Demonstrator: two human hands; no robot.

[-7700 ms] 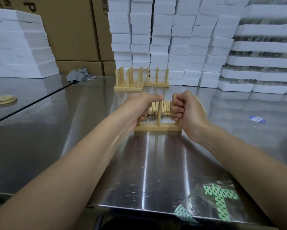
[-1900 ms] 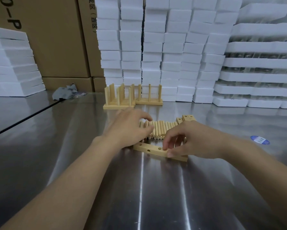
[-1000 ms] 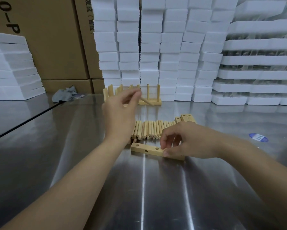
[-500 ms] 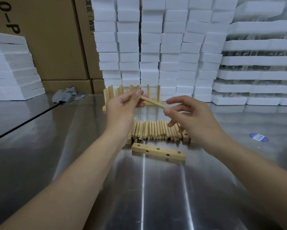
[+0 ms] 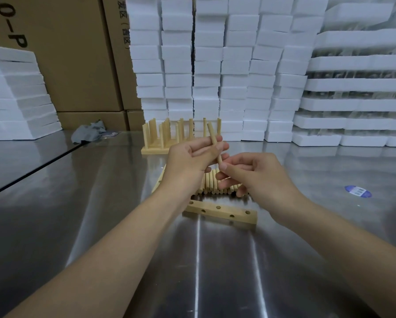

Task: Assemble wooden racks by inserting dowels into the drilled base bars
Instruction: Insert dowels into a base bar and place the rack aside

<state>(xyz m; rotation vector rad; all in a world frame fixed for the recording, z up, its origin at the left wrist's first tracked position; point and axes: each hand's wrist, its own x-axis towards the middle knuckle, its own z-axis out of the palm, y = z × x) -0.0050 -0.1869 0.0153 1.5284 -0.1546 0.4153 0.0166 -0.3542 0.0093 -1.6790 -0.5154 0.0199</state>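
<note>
A wooden base bar with several drilled holes lies flat on the steel table, all its holes bare. Just beyond it lies a row of loose dowels, partly hidden by my hands. Above them my left hand holds one dowel almost upright between fingers and thumb. My right hand pinches the lower end of that same dowel. Finished racks with upright dowels stand farther back.
Stacks of white foam blocks and cardboard boxes wall off the table's far edge. A grey cloth lies at the back left. A blue sticker is on the table at right. More base bars lie beside the dowels.
My left hand picked a dowel from the row and lifted it. My right hand let go of the base bar and rose to grip the dowel, which has tipped nearly upright.
</note>
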